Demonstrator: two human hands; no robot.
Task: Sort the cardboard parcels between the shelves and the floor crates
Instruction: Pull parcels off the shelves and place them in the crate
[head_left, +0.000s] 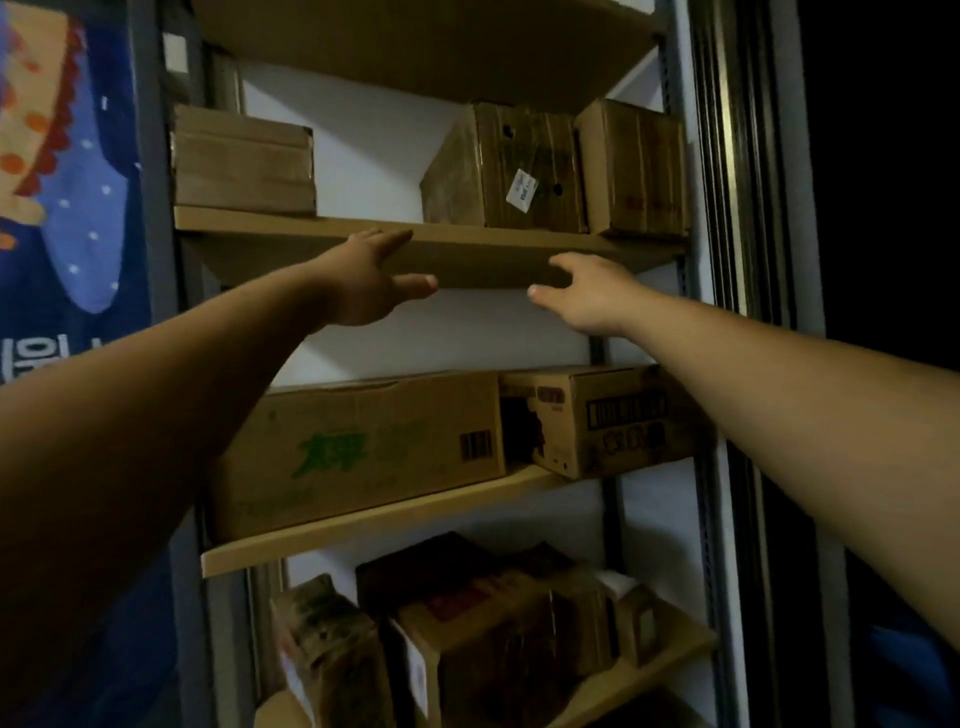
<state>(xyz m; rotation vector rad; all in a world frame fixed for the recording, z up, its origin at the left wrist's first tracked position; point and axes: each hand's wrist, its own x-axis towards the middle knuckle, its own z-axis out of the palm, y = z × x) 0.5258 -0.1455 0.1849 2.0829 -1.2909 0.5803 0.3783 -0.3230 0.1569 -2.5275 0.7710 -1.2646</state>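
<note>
Both my arms stretch up toward a wooden shelf (291, 221) of a tall rack. My left hand (369, 283) is open with fingers spread, in front of the shelf's edge and holding nothing. My right hand (587, 299) is open just below the same edge, fingers loosely extended, also holding nothing. On that shelf stand a taped parcel (244, 163) at the left, a parcel with a white label (511, 169) in the middle and a third parcel (636, 169) at the right. The gap between the left and middle parcels lies above my hands.
The shelf below holds a long box with green print (363, 447) and a smaller printed box (597, 418) jutting over the edge. Several parcels (493, 629) crowd the lowest visible shelf. A blue patterned cloth (67, 208) hangs at the left. Dark space lies to the right.
</note>
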